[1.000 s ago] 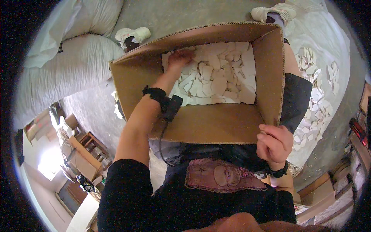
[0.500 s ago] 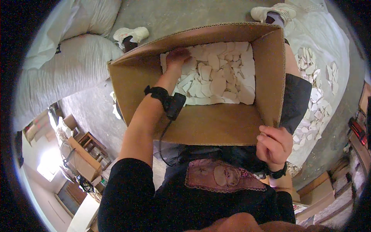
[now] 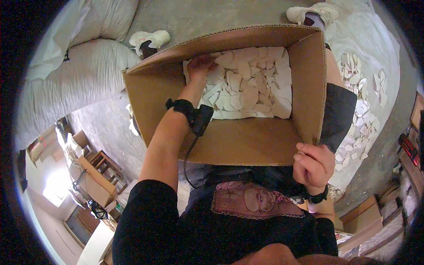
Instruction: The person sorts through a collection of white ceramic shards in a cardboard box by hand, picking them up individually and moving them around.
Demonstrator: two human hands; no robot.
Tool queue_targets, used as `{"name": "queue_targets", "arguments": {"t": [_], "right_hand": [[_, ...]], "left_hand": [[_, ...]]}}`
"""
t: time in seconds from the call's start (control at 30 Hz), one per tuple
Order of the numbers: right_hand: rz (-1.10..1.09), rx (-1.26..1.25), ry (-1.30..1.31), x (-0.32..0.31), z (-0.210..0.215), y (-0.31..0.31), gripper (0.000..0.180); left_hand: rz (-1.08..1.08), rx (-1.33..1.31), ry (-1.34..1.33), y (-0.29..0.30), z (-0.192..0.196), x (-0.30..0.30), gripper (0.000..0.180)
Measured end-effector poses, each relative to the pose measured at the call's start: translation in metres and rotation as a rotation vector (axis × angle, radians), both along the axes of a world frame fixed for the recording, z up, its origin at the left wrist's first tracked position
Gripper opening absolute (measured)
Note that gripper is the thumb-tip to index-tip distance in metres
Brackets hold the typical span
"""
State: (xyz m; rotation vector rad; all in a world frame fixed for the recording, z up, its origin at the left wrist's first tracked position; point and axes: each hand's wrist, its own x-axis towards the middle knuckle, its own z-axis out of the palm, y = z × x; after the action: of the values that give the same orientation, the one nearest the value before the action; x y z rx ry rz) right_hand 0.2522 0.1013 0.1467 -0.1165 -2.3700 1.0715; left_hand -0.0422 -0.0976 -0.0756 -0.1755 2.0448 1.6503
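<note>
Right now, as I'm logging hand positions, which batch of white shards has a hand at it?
The white shards inside the cardboard box: the left hand is at their far left corner; no hand is at the loose shards on the white sheet.

The box (image 3: 238,141) is brown, its pieces (image 3: 248,93) off-white, the shirt (image 3: 150,221) black, pink-patched.

Flat pieces (image 3: 243,90) cover the bottom of the box (image 3: 247,141). Inside it, the left hand (image 3: 201,66) is over the pieces' 10 o'clock corner; the right hand (image 3: 314,165) is at the rim's 4 o'clock corner. Around the box, sacks (image 3: 84,75) lie at 9 o'clock, one shoe (image 3: 157,37) at 10, another shoe (image 3: 324,13) between 1 and 2. At 3 o'clock, a sheet (image 3: 388,48) on the floor (image 3: 207,15) bears more pieces (image 3: 364,112).
</note>
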Motion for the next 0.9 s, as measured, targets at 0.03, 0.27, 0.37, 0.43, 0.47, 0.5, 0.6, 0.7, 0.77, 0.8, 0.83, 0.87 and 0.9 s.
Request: {"name": "queue_targets", "arguments": {"t": [0.03, 0.27, 0.37, 0.43, 0.47, 0.5, 0.6, 0.7, 0.77, 0.8, 0.83, 0.87, 0.9], "right_hand": [[-0.009, 0.003, -0.001, 0.001, -0.001, 0.000, 0.031], [0.004, 0.010, -0.015, 0.002, 0.000, 0.000, 0.032], [0.001, 0.007, -0.004, 0.001, -0.001, 0.000, 0.032], [-0.005, 0.021, -0.013, 0.002, -0.001, 0.001, 0.032], [-0.003, -0.009, -0.019, 0.002, -0.002, 0.000, 0.032], [0.002, -0.037, -0.026, 0.003, -0.001, 0.000, 0.032], [0.003, -0.013, -0.014, 0.003, -0.002, 0.001, 0.032], [0.009, 0.007, -0.010, 0.002, -0.002, 0.001, 0.032], [0.015, -0.003, -0.007, 0.001, -0.002, 0.001, 0.031], [0.009, 0.000, -0.010, 0.001, -0.001, 0.001, 0.031], [0.009, -0.004, -0.007, 0.002, 0.000, 0.001, 0.030], [0.015, -0.007, -0.003, 0.001, 0.000, 0.001, 0.030], [0.015, -0.008, -0.004, 0.001, -0.001, 0.001, 0.030]], "left_hand": [[0.017, 0.033, -0.013, 0.008, 0.007, 0.003, 0.017], [0.176, 0.024, 0.157, 0.019, 0.003, 0.020, 0.012], [-0.163, -0.263, 0.478, 0.006, -0.005, 0.026, 0.012], [-0.378, -0.398, 0.685, 0.004, 0.004, 0.034, 0.014], [-0.464, -0.465, 0.795, 0.006, 0.008, 0.036, 0.016], [-0.548, -0.532, 0.905, 0.010, 0.017, 0.039, 0.018], [-0.679, -0.621, 0.592, 0.025, 0.043, 0.048, 0.026], [-0.775, -0.721, 0.513, 0.043, 0.051, 0.051, 0.035], [-0.795, -0.791, 0.376, 0.055, 0.052, 0.051, 0.038], [-0.808, -0.813, 0.307, 0.062, 0.049, 0.049, 0.039], [-0.767, -0.751, 0.280, 0.058, 0.040, 0.048, 0.037], [-0.724, -0.690, 0.254, 0.050, 0.027, 0.047, 0.034], [-0.689, -0.626, 0.227, 0.049, 0.026, 0.047, 0.032]]}}
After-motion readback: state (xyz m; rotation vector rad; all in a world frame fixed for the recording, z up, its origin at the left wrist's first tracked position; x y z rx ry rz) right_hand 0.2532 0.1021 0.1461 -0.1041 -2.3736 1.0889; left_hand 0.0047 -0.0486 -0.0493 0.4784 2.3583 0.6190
